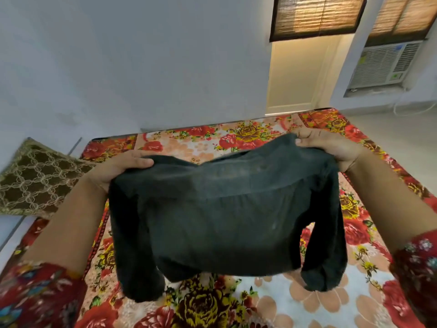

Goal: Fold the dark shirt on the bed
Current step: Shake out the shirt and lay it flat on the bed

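Note:
The dark shirt (224, 214) hangs in the air above the bed (272, 301), stretched between both hands. My left hand (118, 166) grips its upper left edge, thumb on top of the cloth. Its upper right corner is pinched by my right hand (331, 145), which is held a little farther away. The two long sleeves dangle down at the left and right, their ends near the floral bedsheet. The shirt's body sags in the middle.
A brown patterned cushion (35, 178) lies off the bed's left side. The white wall (142, 67) stands behind the bed's far edge. A doorway (298, 74) and a window air conditioner (383, 65) are at the far right.

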